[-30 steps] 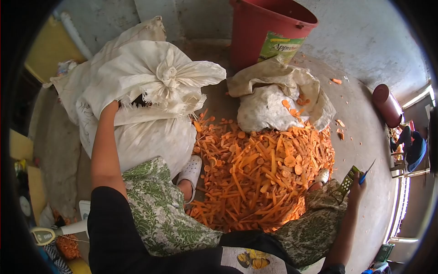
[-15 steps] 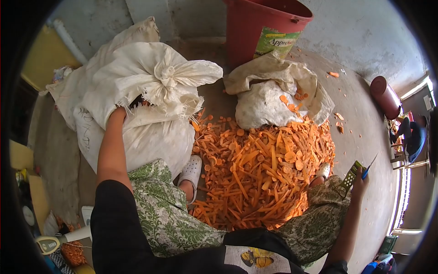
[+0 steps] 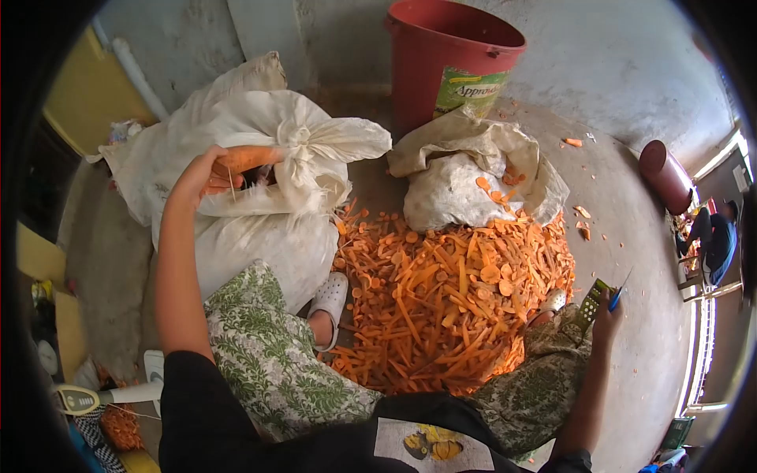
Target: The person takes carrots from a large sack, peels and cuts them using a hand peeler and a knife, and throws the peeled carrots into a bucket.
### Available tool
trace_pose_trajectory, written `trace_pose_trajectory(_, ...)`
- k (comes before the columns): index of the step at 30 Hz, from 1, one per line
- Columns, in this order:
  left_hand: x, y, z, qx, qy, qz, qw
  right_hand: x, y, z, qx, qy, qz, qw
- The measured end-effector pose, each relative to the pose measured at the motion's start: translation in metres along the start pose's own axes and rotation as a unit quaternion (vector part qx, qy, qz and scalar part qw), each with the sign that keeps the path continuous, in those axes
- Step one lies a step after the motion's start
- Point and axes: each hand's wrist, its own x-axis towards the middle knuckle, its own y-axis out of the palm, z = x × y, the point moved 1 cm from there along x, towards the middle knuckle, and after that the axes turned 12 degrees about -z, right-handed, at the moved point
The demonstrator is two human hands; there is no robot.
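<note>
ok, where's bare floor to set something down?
Widest: grey floor between orange cut-carrot heap, maroon cylindrical bin and right hand, though scraps dot it. Narrow strip: between knotted white woven sack and crumpled off-white sack. Crowded: between the feet.

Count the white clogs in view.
2. One clog is on the left foot, between the sack and the cut carrots; the other clog, partly hidden, is on the right foot, by the carrots' right edge.

red bucket [image 3: 414,75] by wall [image 3: 583,59] | maroon container [image 3: 667,177] | seated person [image 3: 718,248]
</note>
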Motion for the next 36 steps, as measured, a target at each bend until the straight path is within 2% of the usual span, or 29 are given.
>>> trace_pose_trajectory(1, -0.020, 0.000, -0.007, -0.106, -0.006, 0.027, 0.994, -0.002, -0.004, 0.000, 0.011, 0.002, 0.005, 1.000)
trace_pose_trajectory(3, -0.058, -0.005, -0.022, -0.237, 0.036, 0.230, 0.943, -0.003, -0.011, 0.001, 0.014, 0.008, -0.006, 1.000)
trace_pose_trajectory(4, -0.078, -0.002, -0.026, -0.236, 0.045, 0.229, 0.943, -0.003, -0.014, -0.006, 0.035, 0.002, -0.009, 0.999)
trace_pose_trajectory(6, -0.125, 0.018, -0.035, -0.439, 0.078, 0.299, 0.843, -0.001, -0.021, -0.010, 0.062, -0.007, -0.019, 0.998)
trace_pose_trajectory(7, -0.147, 0.032, -0.039, -0.439, 0.085, 0.301, 0.842, -0.003, -0.024, -0.009, 0.073, 0.016, -0.004, 0.997)
trace_pose_trajectory(9, -0.190, 0.063, -0.050, -0.639, -0.005, 0.358, 0.681, -0.006, -0.028, 0.002, 0.090, 0.033, 0.008, 0.995)
trace_pose_trajectory(11, -0.223, 0.087, -0.053, -0.600, 0.030, 0.449, 0.662, -0.015, -0.030, 0.022, 0.138, 0.035, 0.036, 0.989)
trace_pose_trajectory(13, -0.243, 0.117, -0.057, -0.586, -0.018, 0.593, 0.552, -0.025, -0.029, 0.045, 0.167, 0.061, 0.051, 0.983)
trace_pose_trajectory(15, -0.250, 0.151, -0.047, -0.558, -0.126, 0.590, 0.570, -0.030, -0.023, 0.063, 0.214, 0.098, 0.103, 0.966)
trace_pose_trajectory(17, -0.247, 0.183, -0.040, -0.527, -0.144, 0.503, 0.670, -0.035, -0.007, 0.076, 0.254, 0.138, 0.108, 0.951)
trace_pose_trajectory(18, -0.241, 0.197, -0.031, -0.526, -0.155, 0.470, 0.692, -0.038, -0.002, 0.085, 0.266, 0.150, 0.128, 0.944)
trace_pose_trajectory(19, -0.239, 0.207, -0.025, -0.522, -0.155, 0.475, 0.691, -0.041, 0.004, 0.095, 0.278, 0.161, 0.147, 0.936)
trace_pose_trajectory(21, -0.237, 0.223, -0.010, -0.490, -0.187, 0.451, 0.722, -0.051, 0.020, 0.115, 0.304, 0.174, 0.161, 0.923)
trace_pose_trajectory(23, -0.246, 0.233, -0.002, -0.482, -0.211, 0.475, 0.705, -0.060, 0.049, 0.121, 0.367, 0.215, 0.158, 0.891)
trace_pose_trajectory(25, -0.266, 0.241, -0.007, -0.451, -0.247, 0.479, 0.711, -0.077, 0.061, 0.147, 0.413, 0.279, 0.148, 0.854)
trace_pose_trajectory(26, -0.267, 0.252, -0.002, -0.434, -0.272, 0.446, 0.734, -0.084, 0.070, 0.146, 0.416, 0.291, 0.151, 0.848)
trace_pose_trajectory(27, -0.267, 0.260, 0.002, -0.431, -0.275, 0.448, 0.733, -0.089, 0.081, 0.140, 0.419, 0.302, 0.154, 0.842)
trace_pose_trajectory(29, -0.269, 0.275, 0.006, -0.456, -0.282, 0.514, 0.670, -0.103, 0.089, 0.137, 0.394, 0.294, 0.140, 0.859)
trace_pose_trajectory(30, -0.276, 0.277, 0.005, -0.410, -0.255, 0.535, 0.693, -0.106, 0.084, 0.141, 0.332, 0.267, 0.144, 0.893)
trace_pose_trajectory(31, -0.280, 0.281, 0.007, -0.409, -0.260, 0.536, 0.691, -0.110, 0.079, 0.143, 0.268, 0.239, 0.148, 0.922)
trace_pose_trajectory(33, -0.282, 0.288, 0.011, -0.391, -0.300, 0.475, 0.730, -0.117, 0.078, 0.142, 0.247, 0.214, 0.149, 0.933)
trace_pose_trajectory(36, -0.284, 0.291, 0.018, -0.389, -0.330, 0.469, 0.721, -0.122, 0.079, 0.147, 0.220, 0.166, 0.146, 0.950)
